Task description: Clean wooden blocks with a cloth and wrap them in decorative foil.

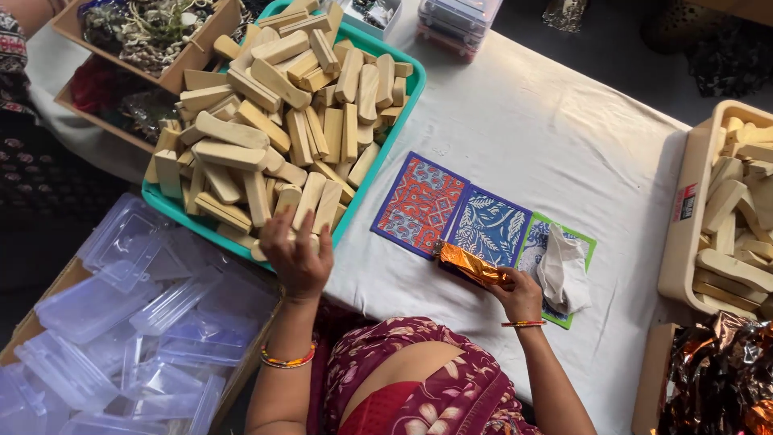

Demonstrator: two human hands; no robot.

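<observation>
— What is the left hand [299, 256] doing at the teal tray [400, 121]?

— It is reaching over the near rim, its grip curling loosely onto a pale wooden block [283, 238] at the pile's edge; whether the block is fully clasped, I cannot tell.

— And the right hand [522, 295]?

— Its grip is pinching one end of an orange foil-wrapped piece [471, 266], which is lying on the white-covered surface [547, 129] and jutting leftward from the fingers, over the blue patterned card [489, 225].

— Why so close?

— Probably so the tray, cards and white tissue [561, 270] are sitting within easy reach.
</observation>
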